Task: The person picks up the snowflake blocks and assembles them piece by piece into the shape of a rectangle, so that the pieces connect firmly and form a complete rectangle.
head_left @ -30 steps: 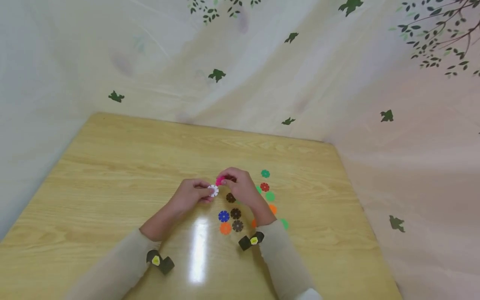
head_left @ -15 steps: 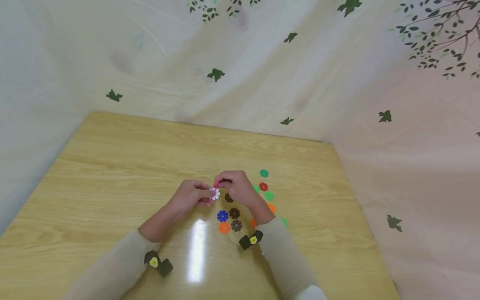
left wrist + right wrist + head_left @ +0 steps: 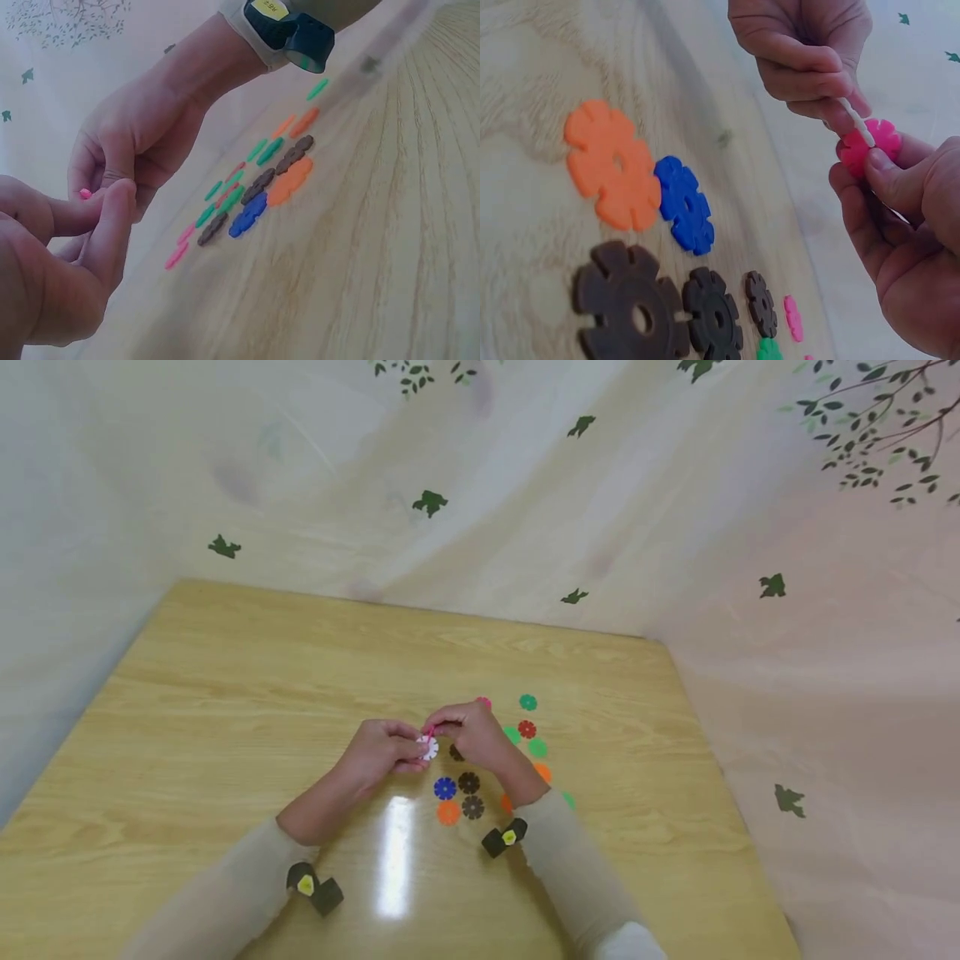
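So the left hand (image 3: 381, 752) is pinching a white disc (image 3: 861, 124), the right hand (image 3: 474, 732) a pink disc (image 3: 883, 137), and they meet between the hands, pink pretty much crosswise to white.

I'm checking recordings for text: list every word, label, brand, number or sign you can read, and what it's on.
Nothing is legible.
Right yellow label, on the right wrist device: dark marks, too blurred to read.
Left yellow label, on the left wrist device: too small to read.
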A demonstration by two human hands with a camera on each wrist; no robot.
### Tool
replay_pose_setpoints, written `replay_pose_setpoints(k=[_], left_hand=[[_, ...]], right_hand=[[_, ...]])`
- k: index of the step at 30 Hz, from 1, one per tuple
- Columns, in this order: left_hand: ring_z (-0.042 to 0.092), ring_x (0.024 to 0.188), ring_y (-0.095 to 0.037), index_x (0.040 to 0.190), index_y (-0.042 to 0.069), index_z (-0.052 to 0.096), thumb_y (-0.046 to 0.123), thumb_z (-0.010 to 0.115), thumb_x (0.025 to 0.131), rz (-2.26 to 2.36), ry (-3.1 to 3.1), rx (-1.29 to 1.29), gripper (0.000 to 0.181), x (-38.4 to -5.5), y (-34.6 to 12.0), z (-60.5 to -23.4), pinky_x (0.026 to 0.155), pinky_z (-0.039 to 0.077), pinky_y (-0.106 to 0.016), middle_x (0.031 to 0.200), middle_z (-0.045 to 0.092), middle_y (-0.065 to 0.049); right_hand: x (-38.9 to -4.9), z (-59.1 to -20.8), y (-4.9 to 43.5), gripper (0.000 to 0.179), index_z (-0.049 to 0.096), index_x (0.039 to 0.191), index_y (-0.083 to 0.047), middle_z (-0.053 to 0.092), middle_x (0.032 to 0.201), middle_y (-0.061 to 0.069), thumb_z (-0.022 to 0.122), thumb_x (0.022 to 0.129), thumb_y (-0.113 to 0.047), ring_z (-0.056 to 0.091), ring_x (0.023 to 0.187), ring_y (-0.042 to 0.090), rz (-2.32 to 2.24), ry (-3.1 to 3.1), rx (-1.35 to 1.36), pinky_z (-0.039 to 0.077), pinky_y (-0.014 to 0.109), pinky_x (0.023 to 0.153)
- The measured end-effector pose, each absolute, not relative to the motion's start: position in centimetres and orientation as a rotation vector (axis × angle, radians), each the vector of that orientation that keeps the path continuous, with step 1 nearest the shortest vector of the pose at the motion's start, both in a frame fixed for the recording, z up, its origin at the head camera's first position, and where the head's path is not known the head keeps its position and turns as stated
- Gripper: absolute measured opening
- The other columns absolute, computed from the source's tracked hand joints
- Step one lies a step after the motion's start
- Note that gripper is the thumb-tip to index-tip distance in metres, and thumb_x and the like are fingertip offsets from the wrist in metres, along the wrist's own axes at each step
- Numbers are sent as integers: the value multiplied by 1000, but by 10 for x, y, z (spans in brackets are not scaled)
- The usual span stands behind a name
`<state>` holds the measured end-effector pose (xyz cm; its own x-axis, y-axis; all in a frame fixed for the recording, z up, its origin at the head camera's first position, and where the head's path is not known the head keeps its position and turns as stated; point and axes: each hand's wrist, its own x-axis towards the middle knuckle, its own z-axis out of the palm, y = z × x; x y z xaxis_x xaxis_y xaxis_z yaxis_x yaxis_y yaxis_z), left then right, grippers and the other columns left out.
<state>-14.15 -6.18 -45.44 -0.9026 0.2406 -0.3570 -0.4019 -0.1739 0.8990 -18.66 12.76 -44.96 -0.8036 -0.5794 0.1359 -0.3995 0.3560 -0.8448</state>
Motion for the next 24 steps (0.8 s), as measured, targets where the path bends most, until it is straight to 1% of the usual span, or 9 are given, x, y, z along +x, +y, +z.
replay_pose_setpoints(k=[4, 6, 8, 11, 12, 14, 16, 19, 24], left_hand=[[71, 71, -20, 115, -17, 56, -8, 65, 91, 2092, 1668, -208, 27, -142, -62, -459, 74, 63, -31, 93, 67, -20], [70, 72, -20, 116, -15, 56, -7, 64, 92, 2078, 1660, -242, 26, -141, -62, -462, 76, 62, -32, 94, 66, -19], [70, 72, -20, 117, -14, 56, -5, 62, 94, 2070, 1658, -274, 25, -139, -62, -464, 77, 62, -33, 94, 66, -19], [71, 72, -20, 119, -14, 54, -4, 59, 96, 2084, 1659, -295, 25, -138, -63, -465, 77, 62, -33, 95, 65, -20], [71, 72, -20, 119, -14, 54, -4, 59, 96, 2093, 1659, -299, 25, -139, -63, -466, 76, 62, -33, 95, 65, -20], [71, 72, -20, 120, -15, 53, -4, 58, 97, 2108, 1657, -307, 26, -139, -64, -466, 76, 62, -33, 96, 65, -21], [71, 72, -21, 121, -15, 53, -4, 57, 97, 2118, 1652, -306, 27, -139, -64, -466, 77, 62, -34, 96, 65, -22], [71, 70, -22, 118, -14, 56, -3, 59, 96, 2103, 1675, -292, 25, -138, -61, -468, 73, 63, -35, 92, 67, -21], [65, 60, -16, 106, -12, 63, -1, 63, 94, 2029, 1836, -219, 16, -133, -57, -468, 55, 59, -27, 82, 70, -18]], right_hand=[[-189, -449, 132, 25, 73, 119, -2, 74, 112, 9, 65, 96, 1, 71, 100, 16, -1289, 2429, -879, 59, 24, 84], [-190, -449, 137, 34, 67, 130, -3, 73, 117, 10, 64, 97, 0, 71, 98, 16, -1190, 2452, -824, 59, 24, 79], [-191, -449, 141, 39, 63, 135, -4, 72, 116, 8, 64, 97, -1, 69, 97, 17, -1041, 2513, -769, 58, 25, 77], [-190, -449, 144, 36, 67, 129, -6, 71, 108, 6, 67, 93, 1, 66, 95, 19, -745, 2626, -729, 58, 30, 78], [-189, -449, 144, 33, 68, 125, -6, 70, 106, 5, 68, 93, 0, 65, 96, 20, -648, 2652, -728, 58, 32, 81], [-187, -450, 142, 27, 70, 119, -7, 68, 105, 4, 70, 92, -4, 62, 98, 20, -485, 2693, -727, 56, 33, 87], [-184, -452, 141, 23, 70, 115, -9, 64, 105, 2, 71, 92, -7, 59, 97, 19, -396, 2711, -704, 56, 33, 87], [-181, -455, 141, 18, 68, 109, -10, 61, 99, 0, 71, 92, -8, 57, 91, 17, -420, 2707, -675, 54, 30, 81], [-183, -459, 146, 12, 66, 99, -11, 62, 86, -2, 72, 90, -5, 58, 80, 15, -810, 2616, -613, 54, 27, 70]])
